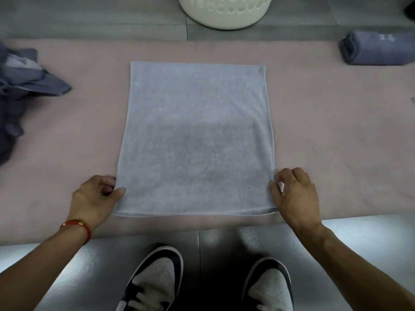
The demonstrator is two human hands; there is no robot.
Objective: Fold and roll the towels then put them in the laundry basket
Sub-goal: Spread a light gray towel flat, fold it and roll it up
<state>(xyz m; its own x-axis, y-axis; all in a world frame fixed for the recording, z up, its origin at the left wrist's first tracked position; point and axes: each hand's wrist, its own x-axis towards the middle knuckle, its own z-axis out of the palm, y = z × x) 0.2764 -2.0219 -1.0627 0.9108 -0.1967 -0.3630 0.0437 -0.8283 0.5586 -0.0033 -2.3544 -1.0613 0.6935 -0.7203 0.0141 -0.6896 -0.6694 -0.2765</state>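
Note:
A light blue towel (197,135) lies flat on a pink mat (336,135), folded with its near edge doubled. My left hand (98,198) pinches the towel's near left edge between thumb and curled fingers. My right hand (294,194) pinches the near right edge the same way. The white laundry basket (224,12) stands on the floor beyond the mat, at the top middle. A rolled dark blue towel (375,49) lies on the mat at the far right. A heap of loose dark blue towels (20,86) sits at the left edge.
The mat lies on a grey tiled floor (89,23). My two shoes (155,286) stand on the floor just in front of the mat's near edge. A dark object (409,9) shows at the top right corner.

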